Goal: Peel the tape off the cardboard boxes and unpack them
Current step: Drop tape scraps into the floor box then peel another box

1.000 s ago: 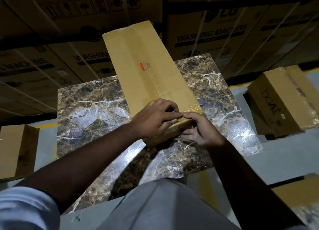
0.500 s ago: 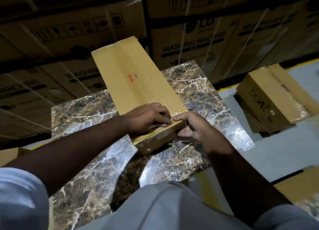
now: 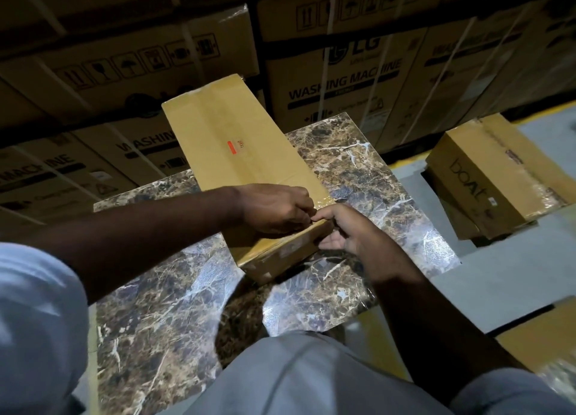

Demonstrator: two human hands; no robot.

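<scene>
Fig.: long cardboard box [image 3: 240, 152] lay flat on the marble tabletop [image 3: 162, 308], its long axis running from the near end under your hands away and to your left, far end overhanging the tabletop's back edge toward the stacked washing-machine cartons [image 3: 343, 81]. Both hands met at the box's near end. Your left hand [image 3: 274, 209] sat on the top face, fingers curled, tips appearing to pinch at the clear tape [image 3: 324, 201] by the near-right corner; whether any tape was actually caught, can't tell. Your right hand [image 3: 346, 230] cupped the same corner from the right side, thumb on the top edge, fingers curled under the end face, gripping the box. Tape strip seemed to run along the long axis, so the peel prob. needed a pull away from you, lengthwise, w/ the right hand bracing. Box looked sealed; unpacking not yet begun. A second box [image 3: 486, 177] sat on the floor, well apart to the right.
</scene>
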